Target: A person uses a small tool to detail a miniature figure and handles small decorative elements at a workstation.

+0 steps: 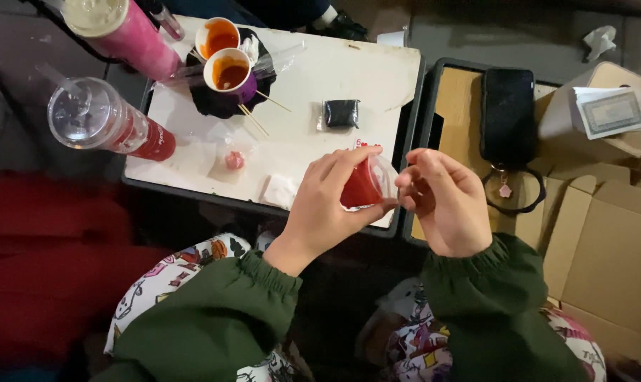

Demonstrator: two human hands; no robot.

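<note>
While the left hand (327, 205) pinches a small clear plastic packet (363, 185) of red sauce between thumb and fingers (348, 161), the right hand (444, 201) closes its fingertips on the packet's right edge, as if to get purchase on the slick film. The packet is held up between both hands, above the near edge of the white tabletop (320, 78), likely so that any drip lands on the board and not on the lap.

Beyond the left fingers lie a small black square sachet (341, 113), a pale pink lump (235, 160) and a folded white tissue (279, 189). Farther off to the left, two round paper cups (228, 71) hold orange-red sauce, with thin wooden skewers (253, 119) beside them. Two clear lidded drink cups (101, 117) with red labels stand at the far left. Beyond the right fingers, a black phone (508, 113) lies flat on a tan cardboard surface (458, 99), a dark ring strap (515, 191) trailing from it.
</note>
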